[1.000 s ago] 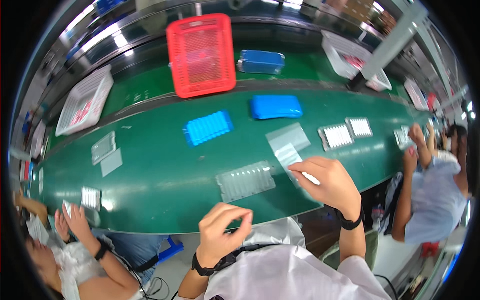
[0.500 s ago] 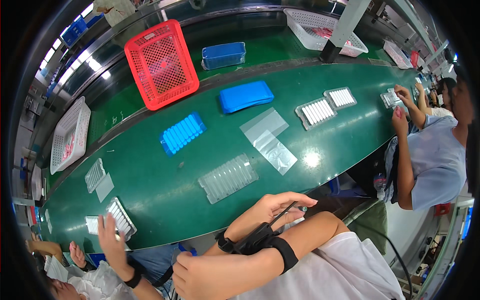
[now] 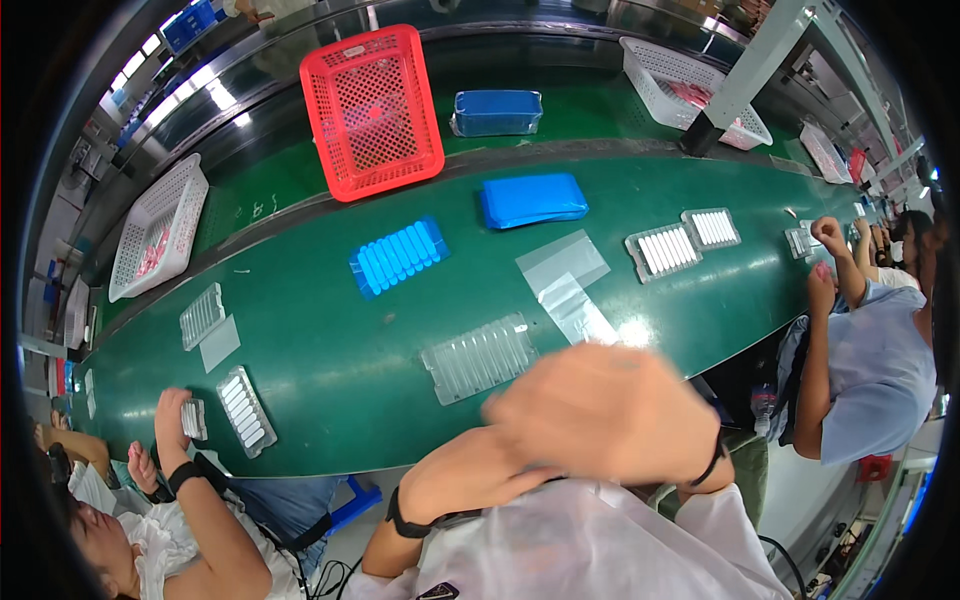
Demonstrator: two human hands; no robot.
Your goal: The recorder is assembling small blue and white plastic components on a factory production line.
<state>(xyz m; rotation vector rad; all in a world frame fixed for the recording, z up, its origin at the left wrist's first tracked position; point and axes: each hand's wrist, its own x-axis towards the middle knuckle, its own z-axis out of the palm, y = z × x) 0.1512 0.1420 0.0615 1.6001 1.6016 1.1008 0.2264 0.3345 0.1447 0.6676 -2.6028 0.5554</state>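
Note:
My right hand (image 3: 615, 410) is smeared by motion above the near table edge and crosses in front of my left hand (image 3: 465, 475). The left hand's fingers are mostly hidden behind it. What either hand holds, if anything, does not show. Dark bands circle both wrists. Just beyond the hands lies a clear ridged plastic tray (image 3: 478, 360) with bare grooves. Beside it, a clear plastic bag (image 3: 562, 258) lies flat, with another shiny clear bag (image 3: 575, 308) partly covered by my right hand. Farther off is a blue tray (image 3: 400, 258) of rod-like pieces.
A blue wrapped pack (image 3: 535, 200) lies farther back, and a red basket (image 3: 372, 115) leans beyond it. White rods fill clear trays (image 3: 665, 250) at right. White baskets (image 3: 160, 230) stand at the back. Co-workers sit at left (image 3: 200, 540) and right (image 3: 865, 350).
My right hand has swung from the lower left to the right, over my left hand. The view has shifted. The left co-worker's hand has moved to a small tray.

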